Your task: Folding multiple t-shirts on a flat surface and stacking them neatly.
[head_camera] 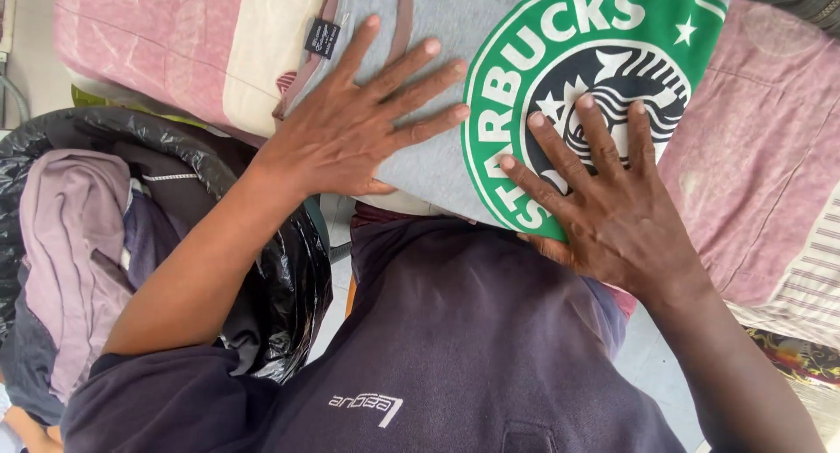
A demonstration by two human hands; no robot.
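Observation:
A grey T-shirt [437, 16] with a large round green-and-white print lies flat on a pink padded surface [752, 147] in front of me. My left hand [350, 125] presses flat on the plain grey part near the collar, fingers spread. Flat on the green print rests my right hand [604, 208], its fingers apart too. Neither hand grips the cloth. A small dark label [322, 37] shows at the neckline.
A black plastic bag [280, 278] stands at the left, holding several garments, among them a mauve one [66, 243]. A cream patch [262, 59] covers part of the pink surface. Striped fabric [814, 278] lies at the right edge.

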